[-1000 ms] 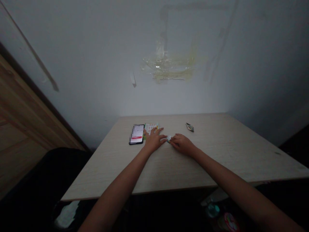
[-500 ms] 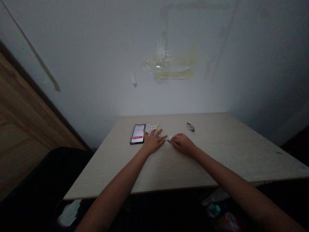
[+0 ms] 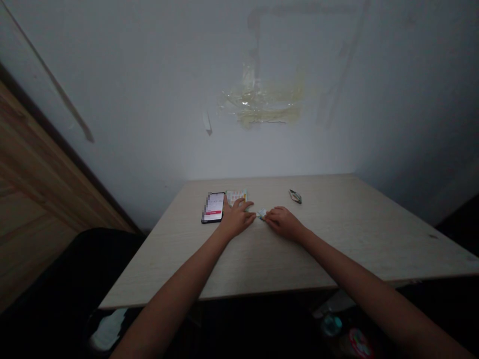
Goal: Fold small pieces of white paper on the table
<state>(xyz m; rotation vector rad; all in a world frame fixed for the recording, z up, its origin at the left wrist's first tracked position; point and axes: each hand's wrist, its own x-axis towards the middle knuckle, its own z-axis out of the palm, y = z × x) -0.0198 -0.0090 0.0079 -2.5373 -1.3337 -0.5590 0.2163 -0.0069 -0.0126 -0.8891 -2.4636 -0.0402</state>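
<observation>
Fingertip work centres on a small printed slip (image 3: 262, 213) mid-table: the right hand (image 3: 286, 223) bunches its fingers at the slip's right edge—grip unclear—while the left hand (image 3: 235, 220) spreads its fingers, near the phone (image 3: 214, 205).

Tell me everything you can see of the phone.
The phone lies face up on the table, dark-edged, its lit screen pale with a red bar low down, pixelated along the left. A printed card sits just right. A finger of the left hand reaches its right edge; contact is unclear.
</observation>
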